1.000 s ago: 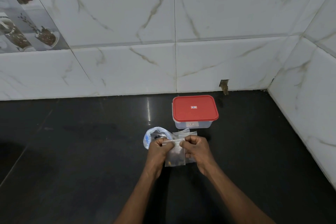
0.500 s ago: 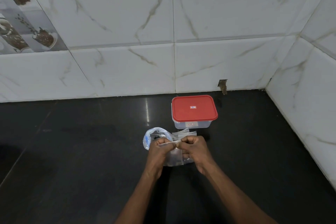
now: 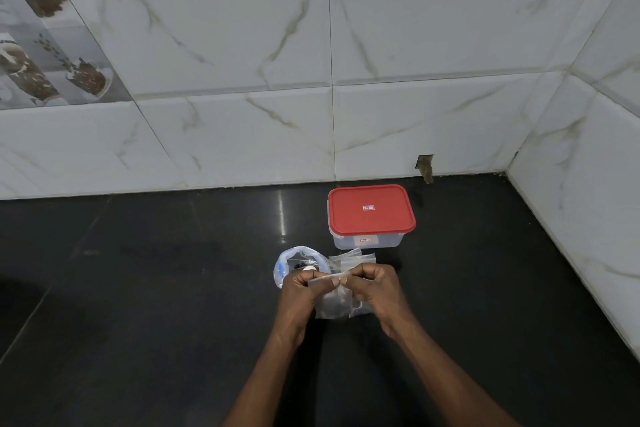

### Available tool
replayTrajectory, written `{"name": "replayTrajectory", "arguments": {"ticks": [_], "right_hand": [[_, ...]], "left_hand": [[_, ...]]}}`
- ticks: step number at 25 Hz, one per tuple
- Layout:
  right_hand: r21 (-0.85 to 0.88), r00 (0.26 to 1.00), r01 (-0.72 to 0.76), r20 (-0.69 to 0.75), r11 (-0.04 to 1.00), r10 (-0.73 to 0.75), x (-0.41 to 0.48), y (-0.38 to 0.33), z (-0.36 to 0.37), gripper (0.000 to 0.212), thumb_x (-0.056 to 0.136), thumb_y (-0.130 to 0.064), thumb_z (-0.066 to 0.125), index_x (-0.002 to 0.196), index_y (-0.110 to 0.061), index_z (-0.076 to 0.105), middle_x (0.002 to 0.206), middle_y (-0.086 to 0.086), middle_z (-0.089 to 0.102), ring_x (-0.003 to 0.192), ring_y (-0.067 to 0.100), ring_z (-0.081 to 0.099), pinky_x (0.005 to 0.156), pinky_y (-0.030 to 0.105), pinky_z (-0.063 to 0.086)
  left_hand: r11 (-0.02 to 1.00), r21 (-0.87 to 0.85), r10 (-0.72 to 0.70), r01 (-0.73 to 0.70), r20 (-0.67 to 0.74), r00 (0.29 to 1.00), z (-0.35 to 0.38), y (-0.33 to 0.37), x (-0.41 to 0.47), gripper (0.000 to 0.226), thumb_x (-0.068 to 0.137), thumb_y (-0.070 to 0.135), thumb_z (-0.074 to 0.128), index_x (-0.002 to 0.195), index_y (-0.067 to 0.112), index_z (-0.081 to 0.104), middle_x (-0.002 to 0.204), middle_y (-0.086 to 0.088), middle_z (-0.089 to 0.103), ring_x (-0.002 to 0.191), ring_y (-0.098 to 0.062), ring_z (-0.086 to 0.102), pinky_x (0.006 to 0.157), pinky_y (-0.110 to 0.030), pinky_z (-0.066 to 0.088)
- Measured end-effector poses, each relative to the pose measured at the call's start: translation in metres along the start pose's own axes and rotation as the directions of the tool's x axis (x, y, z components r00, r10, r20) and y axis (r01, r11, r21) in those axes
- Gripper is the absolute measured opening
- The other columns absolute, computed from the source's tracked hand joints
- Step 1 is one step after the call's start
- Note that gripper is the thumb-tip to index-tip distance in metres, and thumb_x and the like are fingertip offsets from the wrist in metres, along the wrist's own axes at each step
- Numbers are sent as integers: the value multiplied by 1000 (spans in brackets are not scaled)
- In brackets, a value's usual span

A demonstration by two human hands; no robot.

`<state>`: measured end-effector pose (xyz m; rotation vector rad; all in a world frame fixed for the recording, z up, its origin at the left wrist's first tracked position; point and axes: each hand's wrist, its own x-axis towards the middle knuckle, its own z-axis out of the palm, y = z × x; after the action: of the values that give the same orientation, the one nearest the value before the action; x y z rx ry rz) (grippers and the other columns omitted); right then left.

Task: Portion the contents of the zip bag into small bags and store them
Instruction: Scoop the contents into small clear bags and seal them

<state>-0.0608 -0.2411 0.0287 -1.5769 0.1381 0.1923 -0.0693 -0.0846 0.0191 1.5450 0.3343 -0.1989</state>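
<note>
Both hands are together above the black table point(image 3: 138, 288), toward its back right corner. The left hand point(image 3: 299, 291) and the right hand point(image 3: 375, 288) each pinch the top edge of a small bag point(image 3: 334, 305), which is clear and hangs down between them. Each grip is narrow, thumb against curled fingers, holding the bag's top strip. Something dark lies low in this bag (what it is, I cannot tell). Just behind the left hand stands the zip bag point(image 3: 287, 262), blue at its rim, its mouth looking open. Other clear bags point(image 3: 356, 257) lie flat on the table behind the hands. Behind these stands a container point(image 3: 367, 243) with its red lid point(image 3: 370, 210) on, near the tiled wall point(image 3: 242, 45).
</note>
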Motion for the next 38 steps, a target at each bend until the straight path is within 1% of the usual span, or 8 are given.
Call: {"name": "replayTrajectory", "arguments": {"ticks": [9,13,18,22,25,29,33,38], "right_hand": [[-27,999,2,40,1000,-1,0,11,-2,13,82,-5,67,72,2,67,66,9,66,63,13,59,61,29,49],[-46,999,14,-29,999,-15,2,12,-3,14,78,-6,69,66,0,66,61,5,65,57,14,58,58,32,49],[19,999,5,-33,1000,-5,4,14,-14,5,80,-3,74,78,-7,76,78,10,76,74,24,72,70,38,59],[5,1000,15,9,1000,-15,6,14,-27,18,84,1,69,98,-9,71,88,11,75,77,24,72,68,38,59],[-85,982,-4,-186,996,-12,17,20,-46,17,85,6,64,89,-10,70,80,7,74,69,19,69,61,33,57],[-59,975,-69,-214,996,55,23,38,-59,14,84,6,65,85,-7,70,80,10,75,72,23,69,66,40,58],[-325,978,-68,-208,943,-1,18,63,-35,12,79,2,69,80,-9,67,76,3,71,71,21,67,65,35,55],[-586,965,-25,-227,810,-134,17,75,-32,25,77,-13,71,100,-20,63,98,-6,56,85,9,57,71,23,44]], "left_hand": [[1000,16,1,-1,39,999,0,1,-5,9,82,6,76,76,0,73,81,-23,73,76,-32,66,76,-43,55],[994,-87,-70,68,-17,997,0,-1,-7,7,83,-1,74,76,-4,71,87,-31,72,78,-36,69,81,-49,57],[994,-87,-69,62,-83,994,1,-1,1,13,78,2,80,69,-1,70,77,-28,70,75,-39,67,79,-59,56],[989,-139,-51,41,-72,996,18,13,9,10,83,3,76,77,0,69,78,-20,69,75,-34,67,71,-45,58],[983,-179,19,-43,-133,991,24,16,18,9,89,6,73,98,4,72,86,-12,74,76,-21,72,74,-35,62],[1000,25,2,2,-150,989,28,-9,2,22,93,11,64,75,-2,68,68,-19,70,57,-25,62,59,-35,54],[980,150,-151,133,121,981,42,-45,-26,19,94,7,64,80,10,75,75,-12,75,67,-20,69,62,-31,57],[952,286,-114,106,11,993,52,-63,-16,23,90,5,60,89,25,72,83,0,75,72,-13,67,79,-38,59]]}}
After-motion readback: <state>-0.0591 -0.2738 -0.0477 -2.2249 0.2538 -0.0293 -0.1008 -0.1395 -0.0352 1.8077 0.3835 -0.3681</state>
